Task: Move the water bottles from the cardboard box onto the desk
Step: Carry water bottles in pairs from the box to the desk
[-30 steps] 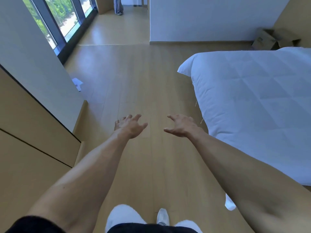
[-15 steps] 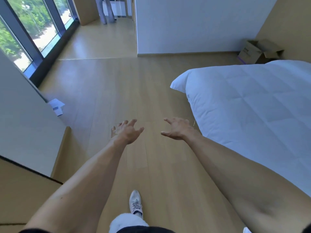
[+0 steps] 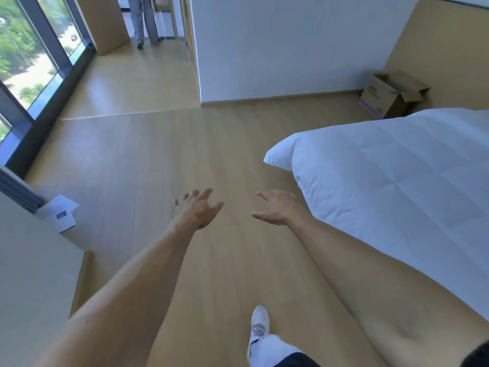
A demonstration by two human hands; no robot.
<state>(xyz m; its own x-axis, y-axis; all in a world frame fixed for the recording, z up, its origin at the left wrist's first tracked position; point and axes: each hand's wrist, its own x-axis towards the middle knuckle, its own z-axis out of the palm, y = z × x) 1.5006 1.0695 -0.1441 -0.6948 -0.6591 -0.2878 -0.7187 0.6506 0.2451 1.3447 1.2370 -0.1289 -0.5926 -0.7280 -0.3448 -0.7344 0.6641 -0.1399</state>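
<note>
An open cardboard box (image 3: 389,98) stands on the wood floor in the far right corner, beyond the bed. Its inside is hidden from here and no water bottles show. No desk is in view. My left hand (image 3: 197,210) and my right hand (image 3: 276,207) are stretched out in front of me over the floor, fingers spread and relaxed, holding nothing. Both are far from the box.
A bed with a white duvet (image 3: 391,181) fills the right side. A white wall block (image 3: 277,49) stands ahead. A small white box (image 3: 59,213) lies on the floor at the left by the wall. Windows (image 3: 23,56) run along the left. A person's legs (image 3: 144,19) show in the far doorway.
I have stepped forward and the view has lifted and turned right; the cardboard box appears nearer and larger. My hands stay open in front of me. My right foot is now forward.
</note>
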